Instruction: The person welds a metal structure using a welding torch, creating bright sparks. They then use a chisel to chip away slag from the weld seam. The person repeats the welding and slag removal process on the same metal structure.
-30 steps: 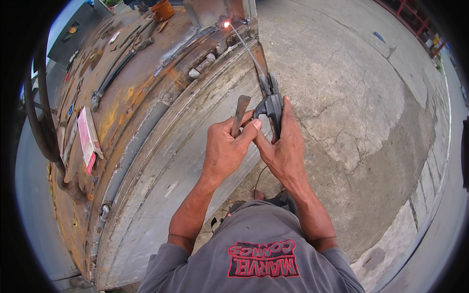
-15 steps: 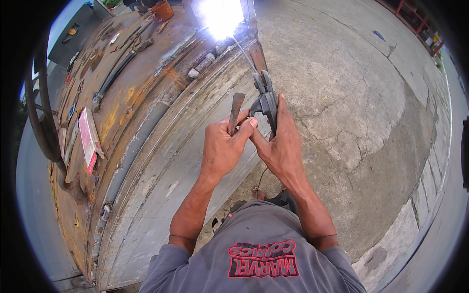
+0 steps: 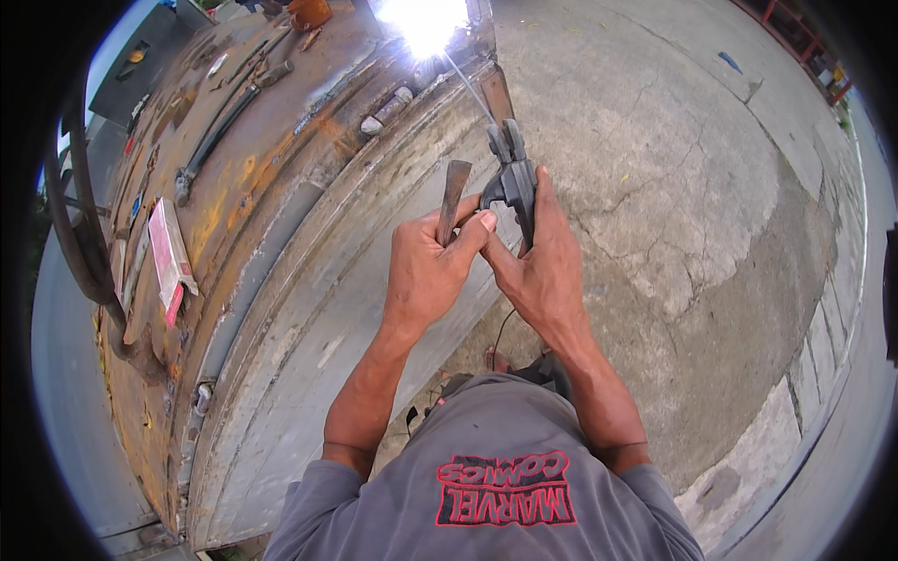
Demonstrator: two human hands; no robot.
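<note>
My right hand (image 3: 543,266) is closed around a black welding electrode holder (image 3: 516,187). A thin electrode (image 3: 470,86) slants up and left from its jaws. At the electrode's tip a bright white arc (image 3: 426,26) burns at the far corner of a rusty steel workbench (image 3: 224,168), and the glare hides the metal there. My left hand (image 3: 426,271) grips a rusty flat-bladed metal tool (image 3: 454,192), its flared end pointing up. The left fingertips meet the right hand beside the holder; whether they also support it, I cannot tell.
On the bench lie a pink-and-white open box (image 3: 171,251), a hammer-like tool (image 3: 215,140) and short metal pieces (image 3: 386,110). An orange-brown pot (image 3: 309,13) stands at the far edge. Dark bent bars (image 3: 84,215) rise at left. Cracked concrete (image 3: 673,206) stretches right.
The scene has shifted slightly upward in the picture, hands and bench together. Both hands keep the same grips, and the arc is still burning.
</note>
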